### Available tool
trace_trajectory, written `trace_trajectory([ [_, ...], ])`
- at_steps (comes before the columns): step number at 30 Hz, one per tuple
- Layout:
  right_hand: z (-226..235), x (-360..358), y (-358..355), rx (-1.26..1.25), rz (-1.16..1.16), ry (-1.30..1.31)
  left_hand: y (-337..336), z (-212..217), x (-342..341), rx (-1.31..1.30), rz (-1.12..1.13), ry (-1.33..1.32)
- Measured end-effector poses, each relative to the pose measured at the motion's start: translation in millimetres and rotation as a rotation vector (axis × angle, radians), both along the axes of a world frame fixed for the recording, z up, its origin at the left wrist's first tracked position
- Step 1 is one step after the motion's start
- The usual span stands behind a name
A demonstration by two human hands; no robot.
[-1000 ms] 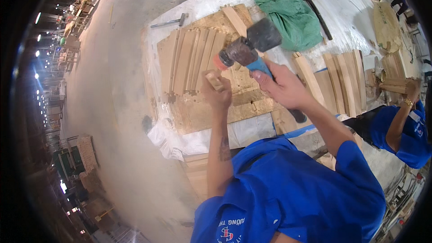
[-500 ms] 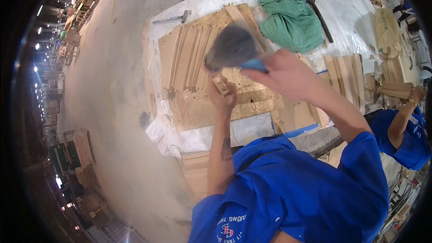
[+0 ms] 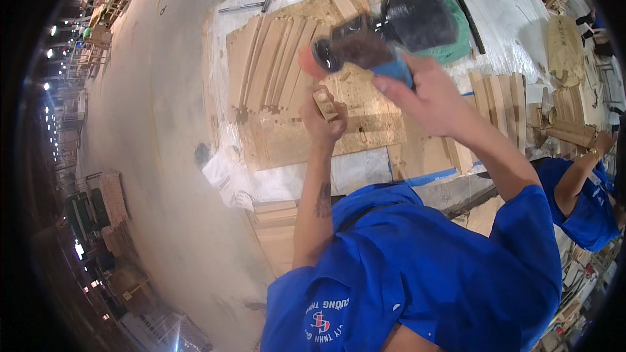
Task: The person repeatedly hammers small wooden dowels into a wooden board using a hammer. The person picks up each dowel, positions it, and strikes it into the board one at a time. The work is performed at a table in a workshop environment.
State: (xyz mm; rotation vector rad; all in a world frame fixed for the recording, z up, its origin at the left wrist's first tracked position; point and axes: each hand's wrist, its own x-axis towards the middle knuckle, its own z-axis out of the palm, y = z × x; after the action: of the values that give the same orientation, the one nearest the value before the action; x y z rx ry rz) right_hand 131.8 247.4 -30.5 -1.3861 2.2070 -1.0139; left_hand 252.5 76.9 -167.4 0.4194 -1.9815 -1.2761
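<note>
In my right hand (image 3: 427,98) is a powered sander (image 3: 365,52) with a blue grip, gripped from the right side. Its dark dust bag (image 3: 420,16) sticks out to the far right, and a round orange pad (image 3: 309,62) shows at its left end. My left hand (image 3: 319,127) is closed around a narrow wooden piece (image 3: 324,104), whose end with hollows points up. The pad is just beyond this piece; I cannot tell whether they touch. Beyond both hands, several wooden strips (image 3: 277,62) lie side by side on a worn board (image 3: 274,146).
A metal hammer-like tool (image 3: 251,6) lies at the far left of the plastic-covered table. Behind the sander sits a green sack (image 3: 466,42), with a black bar (image 3: 471,23) beside it. More strips (image 3: 502,101) stand to the right, near a co-worker in blue (image 3: 580,199).
The sander has turned in my right hand: its dust bag has swung to the right and the orange pad now shows. My left hand still holds the wooden piece, nearly in place.
</note>
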Motion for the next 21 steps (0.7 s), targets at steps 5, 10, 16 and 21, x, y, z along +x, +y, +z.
trace_trajectory([
  [5,34.1,-14.3,-14.9,0.443,0.007,-0.134,-1.8,1.1,5.0,-0.126,-0.041,0.020],
  [10,18.0,12.5,16.2,-0.157,0.020,-0.090,-4.7,-3.3,7.0,-0.062,0.002,0.064],
  [16,16.8,15.8,21.4,0.036,0.046,0.002,-0.9,-3.8,14.6,-0.204,0.009,0.092],
  [21,8.6,23.8,22.7,0.151,-0.061,0.118,8.3,0.2,-1.3,-0.087,0.021,0.076],
])
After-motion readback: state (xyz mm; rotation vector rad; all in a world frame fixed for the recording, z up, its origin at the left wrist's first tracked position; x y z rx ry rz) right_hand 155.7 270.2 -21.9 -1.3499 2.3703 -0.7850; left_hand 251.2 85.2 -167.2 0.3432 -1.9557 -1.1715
